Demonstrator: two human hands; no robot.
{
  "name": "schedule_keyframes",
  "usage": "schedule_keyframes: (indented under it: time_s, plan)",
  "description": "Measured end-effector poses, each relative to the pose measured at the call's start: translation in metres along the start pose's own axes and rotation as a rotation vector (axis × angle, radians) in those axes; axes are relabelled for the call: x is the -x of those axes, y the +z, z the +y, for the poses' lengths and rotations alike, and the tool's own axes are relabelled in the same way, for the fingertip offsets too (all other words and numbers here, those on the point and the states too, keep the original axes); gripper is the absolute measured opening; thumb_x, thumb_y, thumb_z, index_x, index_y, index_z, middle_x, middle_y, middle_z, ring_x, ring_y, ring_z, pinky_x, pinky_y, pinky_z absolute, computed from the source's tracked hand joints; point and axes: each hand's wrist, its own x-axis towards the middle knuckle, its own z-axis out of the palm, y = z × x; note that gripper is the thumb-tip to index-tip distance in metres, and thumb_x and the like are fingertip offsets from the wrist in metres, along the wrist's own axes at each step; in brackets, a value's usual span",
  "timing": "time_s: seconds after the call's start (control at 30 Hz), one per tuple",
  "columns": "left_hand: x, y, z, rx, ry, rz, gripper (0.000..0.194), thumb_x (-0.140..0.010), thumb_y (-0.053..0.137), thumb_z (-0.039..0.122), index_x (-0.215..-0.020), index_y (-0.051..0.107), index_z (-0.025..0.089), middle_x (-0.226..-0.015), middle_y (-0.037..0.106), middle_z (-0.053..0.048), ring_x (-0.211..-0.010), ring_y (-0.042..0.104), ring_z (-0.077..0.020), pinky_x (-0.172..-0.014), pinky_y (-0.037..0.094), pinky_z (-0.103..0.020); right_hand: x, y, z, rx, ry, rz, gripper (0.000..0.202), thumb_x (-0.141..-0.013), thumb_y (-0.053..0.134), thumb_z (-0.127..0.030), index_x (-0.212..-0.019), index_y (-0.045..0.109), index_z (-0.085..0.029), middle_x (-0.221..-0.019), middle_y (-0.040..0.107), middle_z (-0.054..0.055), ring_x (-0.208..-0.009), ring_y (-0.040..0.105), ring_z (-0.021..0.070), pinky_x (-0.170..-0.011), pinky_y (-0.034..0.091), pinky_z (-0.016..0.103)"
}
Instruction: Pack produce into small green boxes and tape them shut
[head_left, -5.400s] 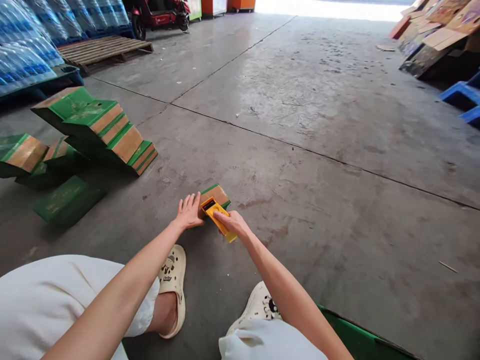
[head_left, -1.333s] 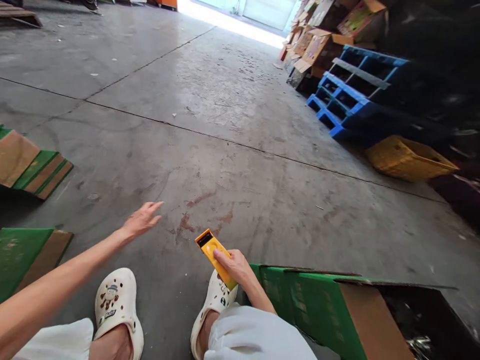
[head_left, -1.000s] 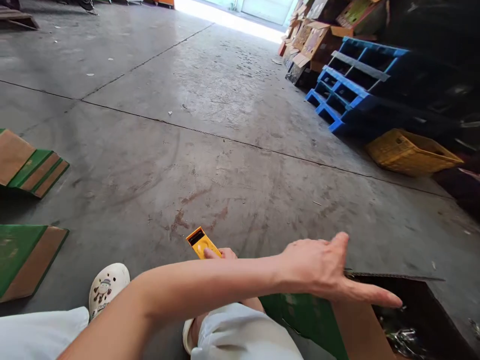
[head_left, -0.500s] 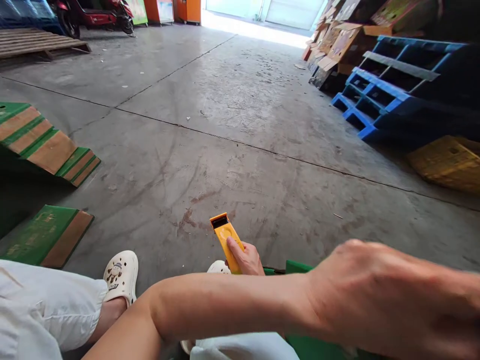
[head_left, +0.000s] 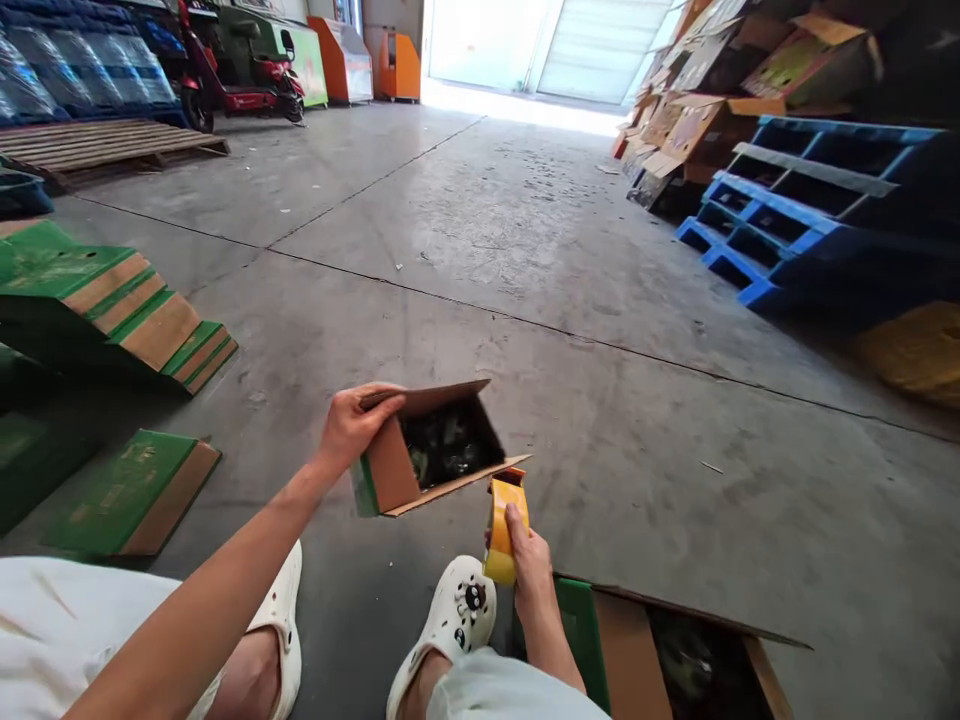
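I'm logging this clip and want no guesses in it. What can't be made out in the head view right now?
- Contents of the small green carton in the left hand: dark and glossy, too dim to identify.
- Front end of the yellow cutter in the right hand: hidden behind the carton's flap.
- Large green box: cut off by the bottom edge, inside in shadow.
- Printing on the flattened green cartons: too small.

Head camera looks down, forward across floor (head_left: 600, 420).

We see a bare grey concrete floor (head_left: 525, 300), stained and crossed by joint lines. On it lie flattened green-and-brown cartons (head_left: 127, 320) at left, a wooden pallet (head_left: 105, 145) behind them, blue plastic pallets (head_left: 787, 220) at right, and 1 open carton (head_left: 622, 650) near our feet.
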Motion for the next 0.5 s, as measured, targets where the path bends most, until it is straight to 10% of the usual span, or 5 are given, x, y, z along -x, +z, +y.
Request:
schedule_keyframes:
  time_s: [0.2, 0.4, 0.5]
  plan:
    - [0.031, -0.010, -0.102, 0.053, -0.229, -0.227, 0.030, -0.080, 0.077, 0.048, -0.087, 0.084, 0.020, -0.089, 0.083, -0.005, -0.082, 0.077, -0.0215, -0.076, 0.060, -0.027, -0.026, -0.001, 0.016, 0.055, 0.035, 0.156, 0.075, -0.067, 0.073, -0.086, -0.084, 0.074, -0.013, -0.071, 0.079, 0.014, -0.060, 0.073, 0.0249, -0.052, 0.055, 0.030]
    - [0.037, -0.015, -0.131, 0.101, -0.425, -0.564, 0.039, -0.083, 0.074, 0.055, -0.096, 0.084, 0.020, -0.094, 0.083, -0.006, -0.091, 0.076, -0.0235, -0.088, 0.059, -0.031, -0.040, 0.000, 0.014, 0.454, -0.062, 0.148, 0.066, -0.069, 0.074, -0.077, -0.091, 0.076, -0.016, -0.086, 0.081, 0.015, -0.080, 0.077, 0.0305, -0.065, 0.055, 0.035]
    - [0.030, -0.027, -0.140, 0.071, -0.436, -0.464, 0.046, -0.085, 0.069, 0.060, -0.105, 0.082, 0.020, -0.112, 0.082, -0.008, -0.108, 0.074, -0.0251, -0.100, 0.056, -0.034, -0.038, 0.014, 0.023, 0.516, -0.087, 0.070, 0.064, -0.069, 0.072, -0.077, -0.090, 0.075, -0.017, -0.085, 0.080, 0.013, -0.080, 0.075, 0.0296, -0.069, 0.054, 0.035]
